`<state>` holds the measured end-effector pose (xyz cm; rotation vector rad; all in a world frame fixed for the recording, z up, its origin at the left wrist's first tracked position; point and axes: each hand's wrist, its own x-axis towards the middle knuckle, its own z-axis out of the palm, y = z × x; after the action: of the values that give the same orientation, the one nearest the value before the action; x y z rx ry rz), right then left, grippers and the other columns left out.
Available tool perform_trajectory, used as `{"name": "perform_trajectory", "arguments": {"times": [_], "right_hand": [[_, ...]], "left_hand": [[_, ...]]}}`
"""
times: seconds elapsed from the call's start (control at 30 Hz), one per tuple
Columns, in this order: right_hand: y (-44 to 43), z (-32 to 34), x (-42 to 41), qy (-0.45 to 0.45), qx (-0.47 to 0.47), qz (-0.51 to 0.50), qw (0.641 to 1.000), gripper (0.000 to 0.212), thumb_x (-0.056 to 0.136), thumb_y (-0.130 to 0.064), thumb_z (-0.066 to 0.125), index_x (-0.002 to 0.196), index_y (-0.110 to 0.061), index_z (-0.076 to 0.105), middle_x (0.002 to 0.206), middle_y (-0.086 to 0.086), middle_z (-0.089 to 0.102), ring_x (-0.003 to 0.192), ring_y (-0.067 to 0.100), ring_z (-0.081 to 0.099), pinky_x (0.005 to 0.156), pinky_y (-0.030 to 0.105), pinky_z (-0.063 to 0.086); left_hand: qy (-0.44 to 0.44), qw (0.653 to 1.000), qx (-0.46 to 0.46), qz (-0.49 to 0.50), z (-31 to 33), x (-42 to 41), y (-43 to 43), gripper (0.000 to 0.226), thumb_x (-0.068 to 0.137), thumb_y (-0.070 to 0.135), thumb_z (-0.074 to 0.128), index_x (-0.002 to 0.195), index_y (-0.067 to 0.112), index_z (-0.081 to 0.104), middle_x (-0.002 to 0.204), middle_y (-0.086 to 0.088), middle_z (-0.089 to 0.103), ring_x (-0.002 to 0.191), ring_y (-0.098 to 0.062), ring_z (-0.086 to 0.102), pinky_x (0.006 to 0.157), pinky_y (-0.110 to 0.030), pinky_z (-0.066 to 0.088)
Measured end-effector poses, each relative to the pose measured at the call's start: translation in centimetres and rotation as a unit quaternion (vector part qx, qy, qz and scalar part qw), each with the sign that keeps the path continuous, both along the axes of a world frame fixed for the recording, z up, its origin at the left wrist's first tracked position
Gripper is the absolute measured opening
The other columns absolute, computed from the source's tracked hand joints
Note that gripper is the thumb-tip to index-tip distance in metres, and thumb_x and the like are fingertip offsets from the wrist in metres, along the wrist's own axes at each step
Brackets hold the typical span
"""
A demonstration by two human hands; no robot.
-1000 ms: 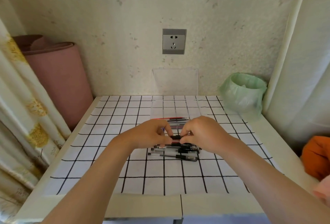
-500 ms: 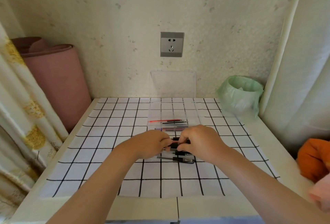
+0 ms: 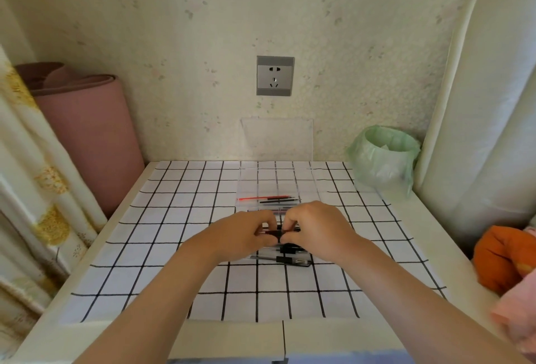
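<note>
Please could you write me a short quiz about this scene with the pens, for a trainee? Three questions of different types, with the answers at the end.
1. True or false: the left hand and the right hand both pinch one black pen.
2. What lies on the cloth just under the hands, on the person's side?
3. The red refill lies: A in the left hand; B in the clear box; C on the black pen.

Key: 1 true. 2 a pile of pens. 3 B.
</note>
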<state>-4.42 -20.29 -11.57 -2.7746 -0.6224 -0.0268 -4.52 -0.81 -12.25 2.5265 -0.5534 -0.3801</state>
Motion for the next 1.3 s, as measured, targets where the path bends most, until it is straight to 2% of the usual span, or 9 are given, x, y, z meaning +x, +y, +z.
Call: {"name": "perform_trajectory", "arguments": {"times": [0.23,0.37,0.47,0.57,0.73,1.0,1.13,1.2,1.3], "right_hand": [[0.9,-0.1,0.4,-0.006,0.002,0.022,1.0,0.016,0.083,-0.045,0.072,0.092,-0.032,0.071,0.091,-0.012,0.069,0.082,0.008,0.06,0.07,0.026,0.047],[1.3,-0.3,0.3,-0.022,-0.002,0.028,0.999,0.013,0.084,-0.043,0.071,0.091,-0.032,0.071,0.088,-0.011,0.068,0.079,0.009,0.059,0.066,0.026,0.044],[1.5,-0.4,0.2,-0.031,0.005,0.025,0.999,0.014,0.083,-0.045,0.071,0.09,-0.033,0.071,0.087,-0.012,0.068,0.078,0.007,0.058,0.065,0.023,0.041],[1.6,-0.4,0.1,-0.035,0.0,0.032,0.999,0.014,0.084,-0.044,0.07,0.092,-0.033,0.071,0.089,-0.013,0.068,0.081,0.007,0.059,0.067,0.024,0.043],[1.5,-0.5,0.1,-0.039,0.016,0.051,0.998,0.014,0.087,-0.045,0.067,0.092,-0.034,0.072,0.085,-0.013,0.069,0.078,0.006,0.059,0.069,0.028,0.049],[-1.8,0.1,1.4,-0.004,0.013,-0.006,1.0,0.012,0.093,-0.038,0.06,0.097,-0.033,0.071,0.093,-0.017,0.063,0.086,0.007,0.058,0.071,0.027,0.044],[-3.0,-0.2,1.5,0.022,0.002,-0.029,0.999,0.012,0.093,-0.039,0.06,0.094,-0.032,0.07,0.093,-0.013,0.067,0.086,0.01,0.061,0.077,0.032,0.051],[-2.9,-0.3,1.3,0.027,0.0,-0.022,0.999,0.012,0.093,-0.04,0.06,0.093,-0.033,0.07,0.093,-0.013,0.067,0.087,0.009,0.061,0.078,0.033,0.052],[-2.2,-0.2,0.8,0.019,0.011,0.003,1.0,0.011,0.092,-0.04,0.062,0.092,-0.033,0.071,0.092,-0.015,0.066,0.086,0.007,0.061,0.077,0.032,0.051]], "left_hand": [[0.031,0.999,-0.004,0.021,-0.1,0.2,0.9,0.031,0.103,0.038,0.04,0.076,0.032,0.053,0.07,0.009,0.052,0.061,-0.006,0.047,0.063,-0.025,0.04],[0.008,1.0,-0.02,0.009,-0.2,-0.1,1.5,0.011,0.094,0.045,0.056,0.098,0.035,0.052,0.076,0.007,0.055,0.064,-0.008,0.05,0.061,-0.025,0.041],[-0.008,1.0,-0.014,0.015,-0.1,0.0,1.9,0.009,0.096,0.042,0.053,0.089,0.036,0.054,0.081,0.001,0.062,0.067,-0.011,0.053,0.065,-0.03,0.045],[0.011,1.0,0.001,0.026,-0.2,-0.1,2.0,0.028,0.101,0.039,0.044,0.076,0.033,0.054,0.081,-0.001,0.063,0.069,-0.011,0.053,0.068,-0.031,0.044],[0.0,1.0,-0.011,0.026,-0.1,-0.4,2.4,0.012,0.094,0.049,0.054,0.095,0.038,0.06,0.075,0.008,0.058,0.066,-0.009,0.053,0.065,-0.026,0.043],[-0.018,0.992,0.034,0.121,1.5,0.2,6.7,0.008,0.089,0.045,0.062,0.091,0.038,0.062,0.088,0.011,0.063,0.078,-0.008,0.059,0.075,-0.028,0.048],[-0.116,0.969,0.096,0.194,1.4,0.2,7.8,0.01,0.086,0.039,0.066,0.092,0.04,0.058,0.093,0.016,0.063,0.088,-0.009,0.059,0.073,-0.028,0.048],[-0.178,0.965,0.054,0.185,1.0,-0.1,6.8,0.012,0.088,0.037,0.065,0.096,0.041,0.058,0.097,0.02,0.061,0.092,-0.006,0.058,0.072,-0.026,0.045],[-0.218,0.971,-0.011,0.1,0.7,-0.9,4.2,0.025,0.09,0.039,0.064,0.115,0.042,0.063,0.104,0.023,0.059,0.095,0.001,0.056,0.077,-0.021,0.046]]}}
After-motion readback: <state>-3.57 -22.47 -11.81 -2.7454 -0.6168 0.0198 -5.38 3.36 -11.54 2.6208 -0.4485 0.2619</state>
